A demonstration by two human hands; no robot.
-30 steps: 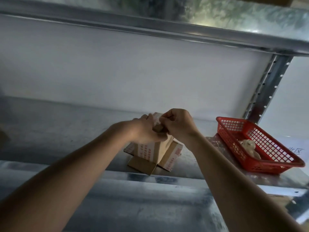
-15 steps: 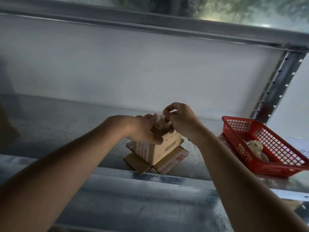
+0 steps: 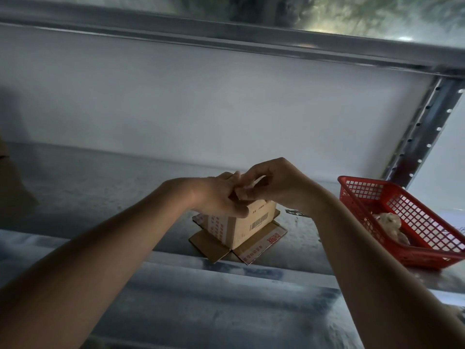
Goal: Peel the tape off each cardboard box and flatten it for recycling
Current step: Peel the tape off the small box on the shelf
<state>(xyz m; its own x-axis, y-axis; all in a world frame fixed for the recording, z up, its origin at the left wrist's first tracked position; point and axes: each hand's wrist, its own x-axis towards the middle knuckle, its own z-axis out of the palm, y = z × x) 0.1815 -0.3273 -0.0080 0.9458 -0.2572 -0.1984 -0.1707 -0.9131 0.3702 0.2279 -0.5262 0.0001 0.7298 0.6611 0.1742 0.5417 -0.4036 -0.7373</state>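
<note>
The cardboard box stands on the metal shelf, near its front edge, with the bottom flaps spread flat around it. We see a barcode on its right face and red print on the left face and on the flaps. Our left hand lies on the top of the box, the fingers curled over the upper edge and the thumb pressing on the front corner. Our right hand is just above the top, its fingers bent together in a pinch on something small at the top of the box; we cannot tell if it is tape. The 2 hands touch each other. To the right, well apart, a red basket holds a pale crumpled lump.
</note>
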